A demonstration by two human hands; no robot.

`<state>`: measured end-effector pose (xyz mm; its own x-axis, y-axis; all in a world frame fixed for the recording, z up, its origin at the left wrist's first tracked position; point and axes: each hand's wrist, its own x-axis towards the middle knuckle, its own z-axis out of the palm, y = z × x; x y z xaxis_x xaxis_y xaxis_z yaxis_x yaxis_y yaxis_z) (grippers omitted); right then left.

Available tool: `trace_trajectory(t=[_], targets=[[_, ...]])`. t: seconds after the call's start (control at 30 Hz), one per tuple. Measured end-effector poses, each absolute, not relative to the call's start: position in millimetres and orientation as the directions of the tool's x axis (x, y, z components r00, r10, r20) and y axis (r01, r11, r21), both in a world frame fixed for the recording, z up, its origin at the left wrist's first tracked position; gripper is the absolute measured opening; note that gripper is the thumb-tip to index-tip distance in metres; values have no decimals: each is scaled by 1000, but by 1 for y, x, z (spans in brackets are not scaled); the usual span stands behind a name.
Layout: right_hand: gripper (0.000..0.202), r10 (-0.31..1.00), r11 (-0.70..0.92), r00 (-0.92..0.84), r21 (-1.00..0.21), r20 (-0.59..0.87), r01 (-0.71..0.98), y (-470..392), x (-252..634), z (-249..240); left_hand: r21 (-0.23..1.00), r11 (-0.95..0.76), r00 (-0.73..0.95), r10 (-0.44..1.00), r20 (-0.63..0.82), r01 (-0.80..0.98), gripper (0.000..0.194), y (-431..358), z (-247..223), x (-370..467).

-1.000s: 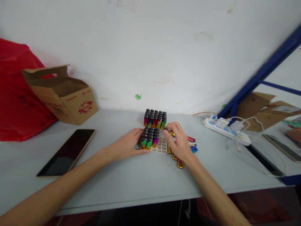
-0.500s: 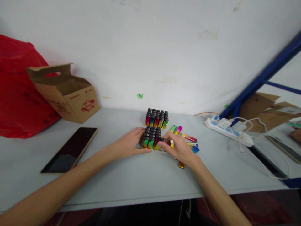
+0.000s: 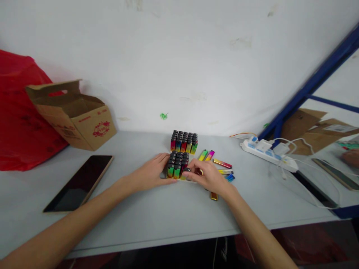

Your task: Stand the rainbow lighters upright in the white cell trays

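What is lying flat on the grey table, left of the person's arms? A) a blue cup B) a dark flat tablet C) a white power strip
B: the dark flat tablet lies on the grey table left of both arms, near the brown cardboard box.

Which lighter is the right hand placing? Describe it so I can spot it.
On the grey table, find the nearer block of lighters, steadied by the left hand. At its right front corner, the right hand grips one lighter: black-capped, tilted, while its neighbours stand upright.
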<state>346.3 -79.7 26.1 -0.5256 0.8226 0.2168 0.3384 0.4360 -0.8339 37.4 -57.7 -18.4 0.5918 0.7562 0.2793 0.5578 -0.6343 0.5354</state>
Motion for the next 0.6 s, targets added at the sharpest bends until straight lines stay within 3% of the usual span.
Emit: trace_trajectory(t=[0.33,0.43,0.57,0.6], targets=[[72,851,520,-397,-666,345,535,-65,369,16,532,-627,587,763,272,569,73,-53,-21,34],[57,891,437,-222,-614,397,657,-51,401,14,520,-625,576,769,279,582,75,-53,-21,34],[12,920,258,-55,-495,387,830,-29,437,2,492,-602,557,790,255,629,76,-55,-21,35],[12,924,230,-44,-462,379,856,-25,443,-3,488,-598,550,795,257,636,77,-56,-22,35]])
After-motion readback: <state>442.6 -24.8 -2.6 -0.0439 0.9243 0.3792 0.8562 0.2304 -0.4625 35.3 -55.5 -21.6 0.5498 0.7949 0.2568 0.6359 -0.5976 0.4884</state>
